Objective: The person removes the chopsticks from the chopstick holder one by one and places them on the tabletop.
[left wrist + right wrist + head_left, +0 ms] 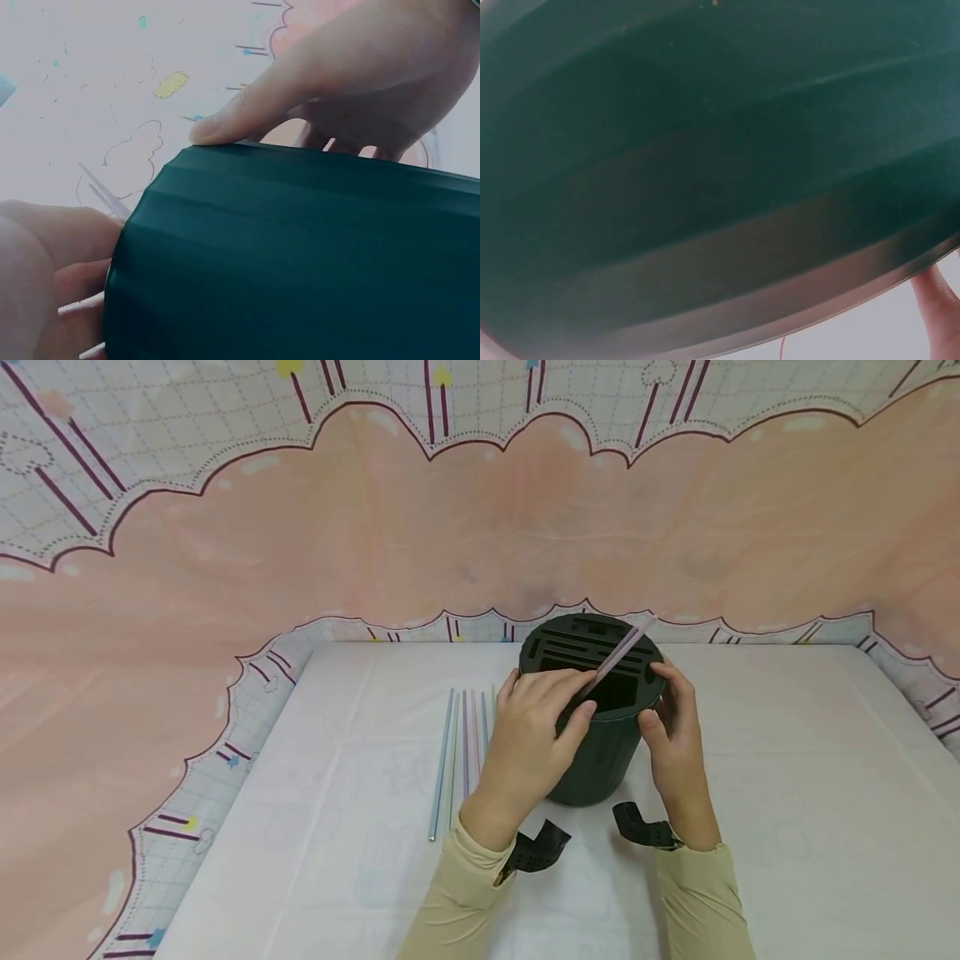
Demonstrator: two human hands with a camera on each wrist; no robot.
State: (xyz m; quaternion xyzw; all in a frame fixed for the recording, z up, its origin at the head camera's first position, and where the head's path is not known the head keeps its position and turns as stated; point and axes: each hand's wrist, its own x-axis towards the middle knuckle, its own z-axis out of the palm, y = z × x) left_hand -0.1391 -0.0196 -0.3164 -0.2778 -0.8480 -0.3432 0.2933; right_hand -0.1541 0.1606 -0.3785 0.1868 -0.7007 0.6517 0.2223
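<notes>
A dark green round utensil holder (pixel 592 760) with a slotted top stands on the white table, tilted a little. My right hand (pixel 678 735) grips its right side, thumb near the rim and fingers around the back; in the left wrist view this right hand (pixel 375 75) lies along the rim. Over the large opening, my left hand (pixel 532 735) pinches pale pink straws (pixel 624 647) between thumb and forefinger. Their lower ends are hidden by the hand. The ribbed wall of the holder (pixel 720 172) fills most of the right wrist view.
Several pastel straws (pixel 453 760) lie side by side on the table left of the holder, partly behind my left hand. A black strap (pixel 540 847) is on my left wrist, another strap (pixel 643 827) on my right. A patterned peach curtain (pixel 480 535) hangs behind the table.
</notes>
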